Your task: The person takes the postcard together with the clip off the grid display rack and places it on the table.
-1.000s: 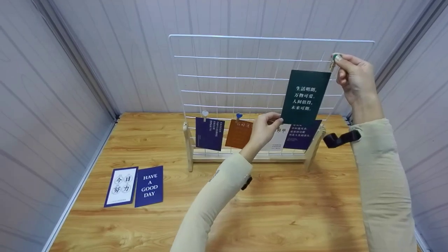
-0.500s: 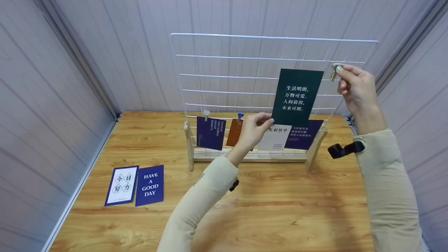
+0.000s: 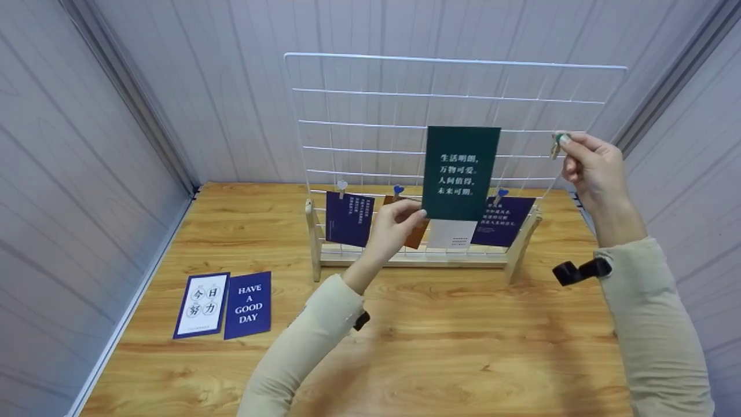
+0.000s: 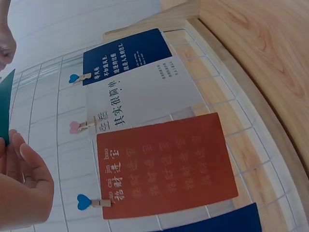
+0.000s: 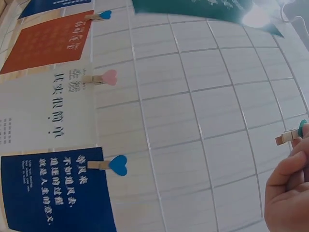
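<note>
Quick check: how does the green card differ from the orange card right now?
Hold: the green card is pinched in the left hand; the orange card hangs on the white rack by a blue heart clip.
Print: the green card has four bold white lines; the orange card has mostly faint lettering.
Both are rectangular cards with Chinese characters.

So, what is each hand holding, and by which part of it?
The left hand pinches the dark green card at its lower left corner in the head view. The right hand pinches a small wooden clip by its green end.
</note>
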Demonstrator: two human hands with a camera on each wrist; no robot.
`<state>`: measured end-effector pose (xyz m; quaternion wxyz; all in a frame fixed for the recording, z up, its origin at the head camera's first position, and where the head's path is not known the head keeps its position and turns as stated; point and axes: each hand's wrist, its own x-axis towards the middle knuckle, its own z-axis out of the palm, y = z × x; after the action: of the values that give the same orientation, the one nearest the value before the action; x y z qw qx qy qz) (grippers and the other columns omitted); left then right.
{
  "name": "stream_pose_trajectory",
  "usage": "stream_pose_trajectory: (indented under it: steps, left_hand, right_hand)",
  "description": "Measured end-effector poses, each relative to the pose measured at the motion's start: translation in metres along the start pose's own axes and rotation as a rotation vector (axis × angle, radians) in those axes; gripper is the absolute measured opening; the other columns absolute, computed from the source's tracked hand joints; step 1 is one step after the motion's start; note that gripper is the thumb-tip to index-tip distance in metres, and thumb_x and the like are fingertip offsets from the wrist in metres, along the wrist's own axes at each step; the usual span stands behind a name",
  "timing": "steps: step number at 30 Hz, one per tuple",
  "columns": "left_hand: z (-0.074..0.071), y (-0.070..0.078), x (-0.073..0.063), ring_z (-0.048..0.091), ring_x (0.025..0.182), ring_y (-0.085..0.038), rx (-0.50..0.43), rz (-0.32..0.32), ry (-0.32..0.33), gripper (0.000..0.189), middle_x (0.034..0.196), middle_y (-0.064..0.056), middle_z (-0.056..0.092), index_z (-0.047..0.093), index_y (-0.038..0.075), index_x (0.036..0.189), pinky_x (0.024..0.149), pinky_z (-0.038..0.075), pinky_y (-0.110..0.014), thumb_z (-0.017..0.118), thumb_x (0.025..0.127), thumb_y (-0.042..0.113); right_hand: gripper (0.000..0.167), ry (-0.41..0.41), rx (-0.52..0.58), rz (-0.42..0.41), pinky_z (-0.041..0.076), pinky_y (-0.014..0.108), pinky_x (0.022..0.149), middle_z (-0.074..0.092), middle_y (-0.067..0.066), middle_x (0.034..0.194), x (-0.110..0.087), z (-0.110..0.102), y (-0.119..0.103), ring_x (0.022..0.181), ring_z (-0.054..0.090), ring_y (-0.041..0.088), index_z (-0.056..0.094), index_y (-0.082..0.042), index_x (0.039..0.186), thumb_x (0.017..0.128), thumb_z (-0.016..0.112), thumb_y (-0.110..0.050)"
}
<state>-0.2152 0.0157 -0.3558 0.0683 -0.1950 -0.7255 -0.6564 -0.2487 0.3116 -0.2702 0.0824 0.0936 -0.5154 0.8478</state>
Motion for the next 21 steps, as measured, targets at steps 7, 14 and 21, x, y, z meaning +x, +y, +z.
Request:
stream_pose_trajectory:
  steps: [7,14,21]
  left_hand:
    - [-0.027,-0.033,-0.007,0.058,0.073,-0.02,0.023,-0.003,0.024,0.016,0.081,-0.012,0.063,0.064,-0.002,0.095,0.063,0.048,-0.029,0.058,0.085,0.009]
    - [-0.052,-0.039,-0.022,0.056,0.07,-0.019,0.021,-0.026,0.057,0.017,0.079,-0.013,0.063,0.063,-0.004,0.095,0.058,0.046,-0.024,0.058,0.085,0.008]
    - [-0.07,-0.03,-0.044,0.058,0.07,-0.019,-0.002,-0.097,0.102,0.016,0.079,-0.013,0.063,0.061,-0.01,0.094,0.062,0.048,-0.033,0.056,0.085,0.002]
  right_hand:
    - [0.013,-0.028,-0.035,0.011,0.035,0.017,0.034,0.054,0.009,0.052,-0.013,-0.016,0.005,0.038,0.046,0.011,0.062,0.01,0.092,0.081,0.059,0.004]
    - [0.012,-0.046,-0.05,0.039,0.037,0.017,0.036,0.055,0.008,0.055,-0.029,-0.03,0.01,0.04,0.046,0.01,0.063,0.008,0.092,0.083,0.056,0.004]
    - [0.014,-0.077,-0.06,0.034,0.037,0.017,0.037,0.056,0.008,0.056,-0.047,-0.04,0.016,0.042,0.048,0.01,0.064,0.007,0.093,0.086,0.052,0.004]
